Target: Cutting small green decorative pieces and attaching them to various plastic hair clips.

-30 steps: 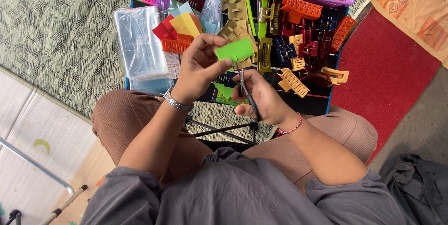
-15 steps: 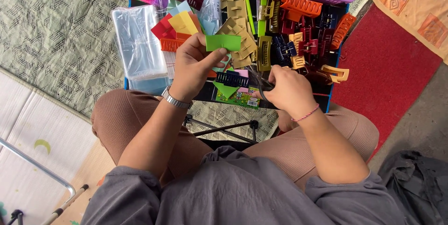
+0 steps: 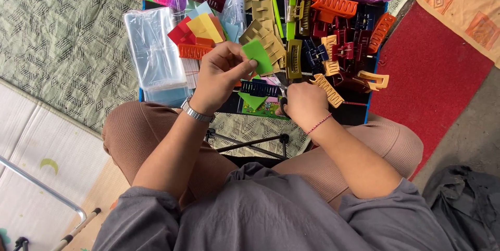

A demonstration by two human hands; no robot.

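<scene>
Left hand at frame centre, pinching green card between fingertips. Right hand just right, clenched around scissors, beside tan hair claw.

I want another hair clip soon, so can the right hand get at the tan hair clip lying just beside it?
Probably yes. The right hand sits right beside the tan hair clip, which lies on top of the pile uncovered. The hand looks closed around scissors, though, so its fingers are not free.
</scene>
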